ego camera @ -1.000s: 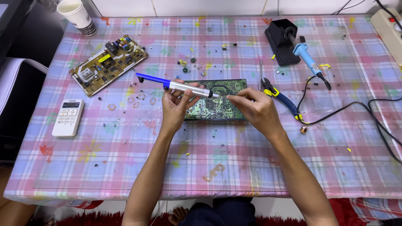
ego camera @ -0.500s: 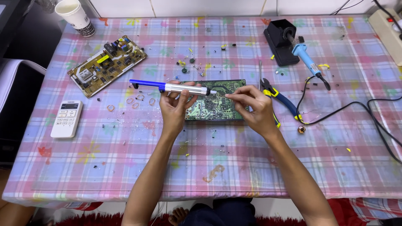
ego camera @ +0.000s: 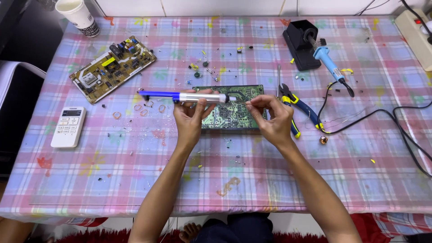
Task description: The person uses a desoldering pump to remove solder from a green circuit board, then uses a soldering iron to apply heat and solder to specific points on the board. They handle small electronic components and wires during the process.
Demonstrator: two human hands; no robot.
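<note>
My left hand (ego camera: 191, 118) grips a blue and silver desoldering pump (ego camera: 182, 96), held level above the table with its tip pointing right. My right hand (ego camera: 270, 118) is pinched shut just to the right of the pump's tip; whether something small sits between its fingertips cannot be made out. Under both hands lies a green circuit board (ego camera: 230, 112), solder side up, on the checked tablecloth (ego camera: 135, 166).
A brown circuit board (ego camera: 112, 67) lies at the back left, a white remote control (ego camera: 68, 127) at the left, a paper cup (ego camera: 80, 17) in the far left corner. Blue-handled pliers (ego camera: 297, 108), a blue soldering iron (ego camera: 330, 67) in its black stand (ego camera: 299, 44), cables and a power strip (ego camera: 416, 31) fill the right. Small parts are scattered around.
The pump has shifted slightly left and levelled out. My right hand has drawn a little away from the pump's tip and stays pinched.
</note>
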